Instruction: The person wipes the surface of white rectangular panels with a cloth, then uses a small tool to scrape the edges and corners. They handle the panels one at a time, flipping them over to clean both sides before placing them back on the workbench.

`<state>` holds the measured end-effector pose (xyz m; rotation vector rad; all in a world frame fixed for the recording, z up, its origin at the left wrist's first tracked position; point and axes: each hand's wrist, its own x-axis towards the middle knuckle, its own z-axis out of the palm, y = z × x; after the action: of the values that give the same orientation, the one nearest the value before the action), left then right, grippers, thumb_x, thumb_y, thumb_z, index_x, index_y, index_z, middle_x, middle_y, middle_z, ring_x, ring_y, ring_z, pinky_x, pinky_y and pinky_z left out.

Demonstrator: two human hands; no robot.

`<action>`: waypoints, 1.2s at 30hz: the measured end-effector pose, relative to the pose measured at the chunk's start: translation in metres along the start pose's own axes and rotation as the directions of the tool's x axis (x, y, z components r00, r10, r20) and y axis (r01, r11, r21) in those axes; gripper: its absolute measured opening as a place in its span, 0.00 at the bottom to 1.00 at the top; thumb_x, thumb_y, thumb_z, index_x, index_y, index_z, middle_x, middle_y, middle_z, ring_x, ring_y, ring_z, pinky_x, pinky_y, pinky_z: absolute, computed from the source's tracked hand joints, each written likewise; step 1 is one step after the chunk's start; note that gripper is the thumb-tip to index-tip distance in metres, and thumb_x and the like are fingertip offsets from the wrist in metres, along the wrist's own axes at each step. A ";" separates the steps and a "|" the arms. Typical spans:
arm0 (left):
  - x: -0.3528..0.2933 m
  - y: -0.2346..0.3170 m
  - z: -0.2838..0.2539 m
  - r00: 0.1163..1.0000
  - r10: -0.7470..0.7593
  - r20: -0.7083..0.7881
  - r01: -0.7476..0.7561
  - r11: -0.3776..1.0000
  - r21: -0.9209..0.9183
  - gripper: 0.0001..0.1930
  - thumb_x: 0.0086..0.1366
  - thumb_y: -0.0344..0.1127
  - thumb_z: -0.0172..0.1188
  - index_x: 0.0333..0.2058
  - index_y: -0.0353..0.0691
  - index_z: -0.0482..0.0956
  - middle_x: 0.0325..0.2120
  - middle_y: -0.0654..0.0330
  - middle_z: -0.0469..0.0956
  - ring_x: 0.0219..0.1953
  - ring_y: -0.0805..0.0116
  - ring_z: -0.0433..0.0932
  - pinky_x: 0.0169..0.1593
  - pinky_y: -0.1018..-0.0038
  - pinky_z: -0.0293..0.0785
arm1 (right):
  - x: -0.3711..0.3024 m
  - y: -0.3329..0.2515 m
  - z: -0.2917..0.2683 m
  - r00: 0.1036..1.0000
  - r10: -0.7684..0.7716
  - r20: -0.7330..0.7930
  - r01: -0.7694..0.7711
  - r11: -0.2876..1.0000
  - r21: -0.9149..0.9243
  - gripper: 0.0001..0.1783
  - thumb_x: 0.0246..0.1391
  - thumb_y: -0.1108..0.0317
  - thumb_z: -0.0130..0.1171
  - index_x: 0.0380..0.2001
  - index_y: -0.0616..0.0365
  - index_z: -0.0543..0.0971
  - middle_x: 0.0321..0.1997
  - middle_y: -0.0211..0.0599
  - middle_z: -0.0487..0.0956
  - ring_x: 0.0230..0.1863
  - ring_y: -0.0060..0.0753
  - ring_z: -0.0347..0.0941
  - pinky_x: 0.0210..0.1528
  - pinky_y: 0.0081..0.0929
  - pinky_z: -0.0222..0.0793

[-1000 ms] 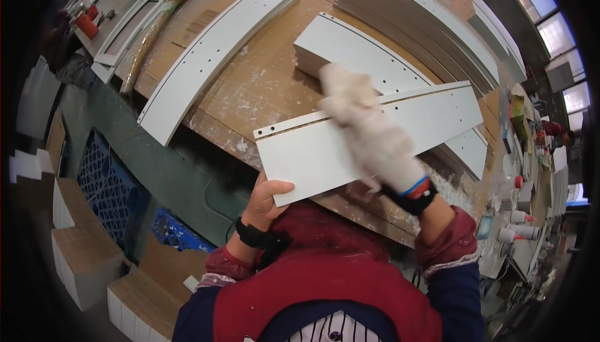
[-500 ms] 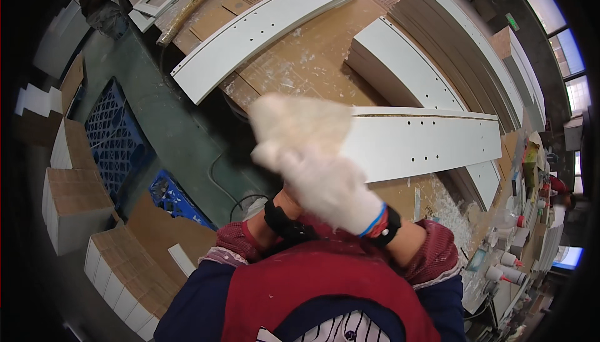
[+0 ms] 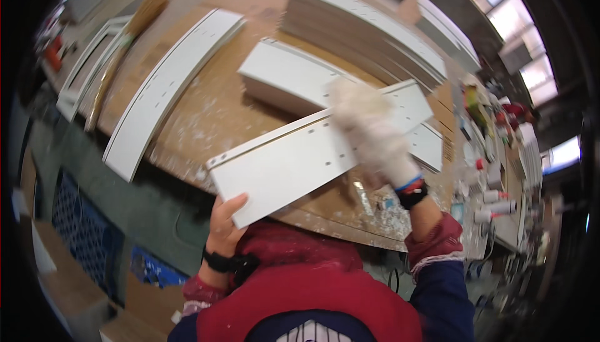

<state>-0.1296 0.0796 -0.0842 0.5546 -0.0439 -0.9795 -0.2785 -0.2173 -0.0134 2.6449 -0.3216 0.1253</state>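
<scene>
A white drilled panel (image 3: pixel 275 170) lies at a slant, its near left end toward me and its far end over the stacked panels. My bare left hand (image 3: pixel 224 226) grips that near left corner, thumb on the top face and the other fingers mostly hidden beneath. My right hand (image 3: pixel 389 148), in a white glove, holds an off-white cloth (image 3: pixel 357 97) against the panel's right half. Motion blurs the glove and cloth, so single fingers do not show. Just behind the panel sits a short stack of similar white panels (image 3: pixel 281 70).
A curved panel (image 3: pixel 165 89) rests on the brown work table (image 3: pixel 206 111) to the left, beside a broom (image 3: pixel 128 39). Taller panel stacks (image 3: pixel 362 23) stand at the back. Bottles (image 3: pixel 497 196) crowd the right. A blue pallet (image 3: pixel 84 217) is on the floor.
My right hand has swept rightward along the panel with the cloth. My left hand, earlier mostly hidden behind the glove, now shows at the panel's corner. The view has turned and shifted.
</scene>
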 end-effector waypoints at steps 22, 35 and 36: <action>-0.055 0.035 -0.028 0.797 0.566 0.210 -0.392 0.220 0.893 0.36 0.59 0.30 0.56 0.63 0.40 0.47 0.61 0.44 0.52 0.62 0.57 0.58 0.60 0.60 0.60 | 0.021 0.156 0.055 0.652 0.664 0.367 -0.756 0.606 0.249 0.17 0.57 0.56 0.41 0.44 0.48 0.73 0.44 0.47 0.76 0.48 0.52 0.70 0.50 0.45 0.65; -0.049 0.031 -0.029 0.930 0.348 -0.115 -0.303 0.907 0.292 0.38 0.60 0.35 0.56 0.64 0.38 0.43 0.58 0.49 0.60 0.56 0.62 0.66 0.56 0.67 0.64 | 0.010 0.167 0.066 0.592 0.701 0.396 -0.797 0.437 0.417 0.19 0.58 0.54 0.40 0.47 0.48 0.70 0.50 0.47 0.73 0.53 0.51 0.67 0.53 0.45 0.61; -0.049 0.027 -0.022 0.922 0.383 -0.066 -0.332 0.864 0.378 0.39 0.59 0.36 0.56 0.64 0.38 0.43 0.56 0.50 0.62 0.55 0.63 0.66 0.55 0.68 0.65 | 0.008 0.169 0.068 0.593 0.703 0.392 -0.795 0.433 0.426 0.19 0.58 0.53 0.40 0.47 0.48 0.70 0.50 0.47 0.73 0.53 0.51 0.67 0.53 0.45 0.61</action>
<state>-0.1306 0.1396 -0.0806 0.9173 -0.1999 -0.5641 -0.3106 -0.3957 0.0020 2.8258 -1.8046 0.3480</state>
